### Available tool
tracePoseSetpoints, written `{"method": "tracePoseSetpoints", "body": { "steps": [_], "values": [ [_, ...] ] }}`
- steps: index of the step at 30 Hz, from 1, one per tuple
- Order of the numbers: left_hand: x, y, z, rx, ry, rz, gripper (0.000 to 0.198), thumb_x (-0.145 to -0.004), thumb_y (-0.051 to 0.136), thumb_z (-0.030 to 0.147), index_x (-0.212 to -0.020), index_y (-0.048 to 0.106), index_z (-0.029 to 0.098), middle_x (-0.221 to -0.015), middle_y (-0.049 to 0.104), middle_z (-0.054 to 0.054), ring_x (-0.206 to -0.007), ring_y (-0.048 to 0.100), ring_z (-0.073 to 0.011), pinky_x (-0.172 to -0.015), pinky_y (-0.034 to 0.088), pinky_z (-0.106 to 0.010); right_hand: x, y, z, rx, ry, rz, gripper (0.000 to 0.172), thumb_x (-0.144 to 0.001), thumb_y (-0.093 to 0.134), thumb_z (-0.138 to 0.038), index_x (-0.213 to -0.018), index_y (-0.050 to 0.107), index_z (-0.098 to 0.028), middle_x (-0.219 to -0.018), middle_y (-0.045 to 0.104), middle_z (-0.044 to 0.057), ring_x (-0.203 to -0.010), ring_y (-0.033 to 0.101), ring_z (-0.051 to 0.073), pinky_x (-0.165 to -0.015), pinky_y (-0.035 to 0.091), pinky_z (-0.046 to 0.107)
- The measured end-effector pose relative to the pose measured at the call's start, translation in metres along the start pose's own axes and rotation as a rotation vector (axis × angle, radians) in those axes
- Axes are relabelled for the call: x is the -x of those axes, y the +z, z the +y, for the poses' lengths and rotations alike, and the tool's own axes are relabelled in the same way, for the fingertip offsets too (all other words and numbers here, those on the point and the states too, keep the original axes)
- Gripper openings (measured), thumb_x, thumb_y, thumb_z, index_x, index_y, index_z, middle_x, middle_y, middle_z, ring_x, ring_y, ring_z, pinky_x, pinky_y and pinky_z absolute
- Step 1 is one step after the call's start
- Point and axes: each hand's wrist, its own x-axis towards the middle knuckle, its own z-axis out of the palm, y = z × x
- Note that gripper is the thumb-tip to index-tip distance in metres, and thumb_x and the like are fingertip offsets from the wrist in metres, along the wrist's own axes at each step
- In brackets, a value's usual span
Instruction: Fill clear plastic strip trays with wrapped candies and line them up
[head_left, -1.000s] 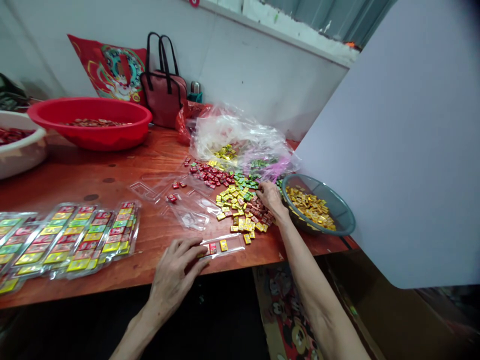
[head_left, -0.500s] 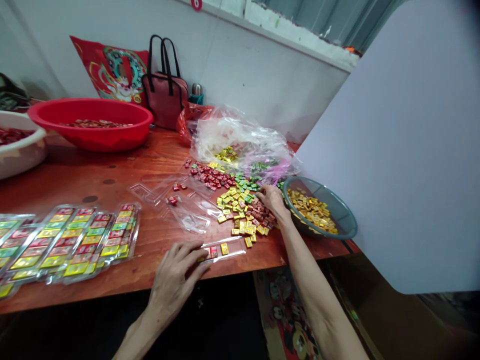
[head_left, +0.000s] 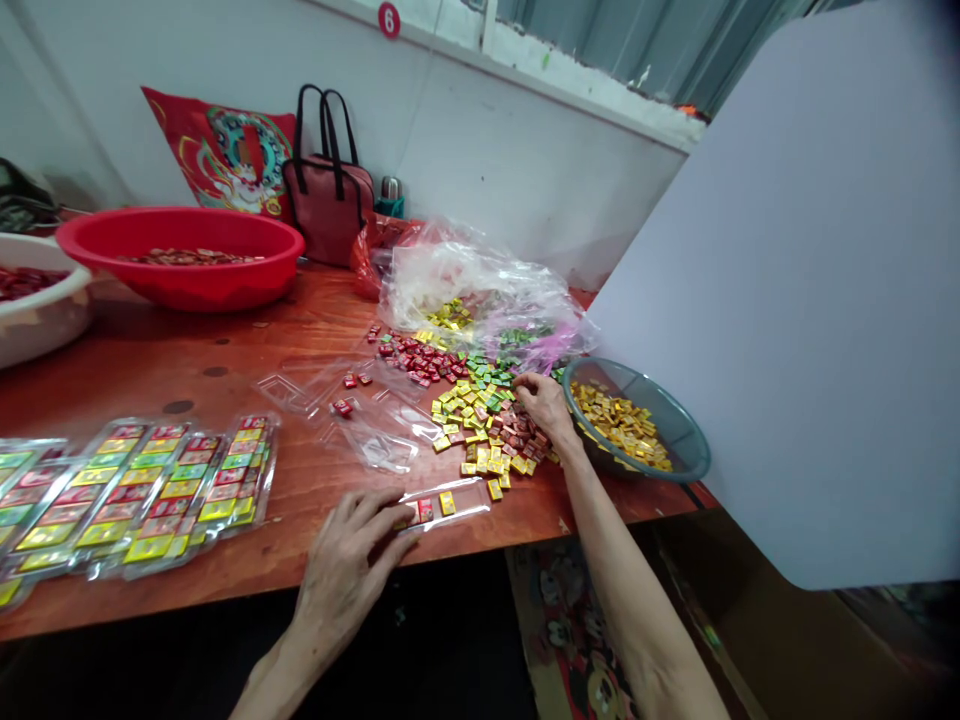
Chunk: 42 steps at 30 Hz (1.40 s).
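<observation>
Near the table's front edge, my left hand (head_left: 349, 565) grips the left end of a narrow clear plastic tray (head_left: 476, 494). A red piece (head_left: 424, 510) and a yellow piece (head_left: 448, 503) show in it; my fingers cover its left end. My right hand (head_left: 544, 405) reaches into the loose pile, its fingertips pinched together beside small wrapped green pieces (head_left: 491, 370). Whatever lies between those fingertips is too small to make out. Brown pieces (head_left: 517, 432), yellow pieces (head_left: 463, 405) and red pieces (head_left: 424, 360) lie around in the same pile.
Several filled clear trays (head_left: 176, 490) overlap at the left. Empty clear trays (head_left: 379, 440) lie beside the pile, with plastic bags (head_left: 480, 270) behind. A grey basin (head_left: 686, 440) of gold pieces stands right, beside a pale panel (head_left: 810, 300). A red basin (head_left: 225, 285) stands back left.
The view has tilted slightly, so the scene sits a little lower. My right hand stays at the green pieces with its fingertips closer together; my left hand keeps its hold on the tray.
</observation>
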Motion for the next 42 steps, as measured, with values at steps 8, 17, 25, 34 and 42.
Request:
{"method": "tracePoseSetpoints", "body": {
  "steps": [8, 17, 25, 34, 42],
  "values": [
    [0.001, 0.001, 0.0, -0.009, 0.008, 0.021, 0.018, -0.088, 0.06, 0.037, -0.099, 0.069, 0.025, -0.11, 0.067, -0.004, -0.1, 0.056, -0.025, -0.082, 0.049, -0.04, -0.016, 0.011, -0.004, -0.022, 0.018, -0.095, 0.012, -0.075, 0.063, -0.024, -0.069, 0.07, -0.017, -0.064, 0.065, 0.002, -0.064, 0.054, 0.015, -0.065, 0.039, 0.025],
    [0.0, 0.002, -0.001, -0.003, 0.011, 0.014, 0.017, -0.089, 0.059, 0.035, -0.1, 0.068, 0.026, -0.11, 0.067, -0.004, -0.099, 0.055, -0.0248, -0.082, 0.049, -0.04, -0.012, 0.002, -0.004, -0.351, 0.065, -0.126, 0.027, -0.078, 0.055, -0.041, -0.076, 0.064, -0.015, -0.065, 0.06, -0.001, -0.058, 0.053, 0.012, -0.055, 0.04, 0.023],
    [0.002, 0.002, -0.003, -0.009, 0.019, 0.013, 0.018, -0.088, 0.06, 0.035, -0.1, 0.068, 0.025, -0.111, 0.066, -0.004, -0.1, 0.055, -0.0249, -0.082, 0.049, -0.04, 0.03, -0.002, -0.031, -0.749, 0.182, -0.172, 0.035, -0.073, 0.065, -0.051, -0.081, 0.063, -0.016, -0.063, 0.055, -0.004, -0.05, 0.044, 0.007, -0.048, 0.034, 0.02],
    [0.0, 0.003, -0.003, -0.027, 0.027, 0.016, 0.02, -0.088, 0.06, 0.038, -0.1, 0.069, 0.025, -0.11, 0.067, -0.005, -0.1, 0.056, -0.0247, -0.084, 0.049, -0.04, 0.055, -0.003, -0.054, -0.921, 0.265, -0.203, 0.032, -0.071, 0.072, -0.046, -0.08, 0.063, -0.017, -0.06, 0.053, -0.005, -0.049, 0.045, 0.007, -0.045, 0.035, 0.019],
    [-0.001, -0.001, 0.001, -0.017, 0.02, 0.002, 0.019, -0.089, 0.059, 0.036, -0.099, 0.069, 0.024, -0.109, 0.067, -0.005, -0.1, 0.056, -0.0247, -0.083, 0.049, -0.04, 0.086, -0.002, -0.069, -1.145, 0.314, -0.377, 0.033, -0.075, 0.071, -0.045, -0.09, 0.055, -0.021, -0.074, 0.058, -0.004, -0.055, 0.06, 0.011, -0.048, 0.053, 0.025]
  ]
}}
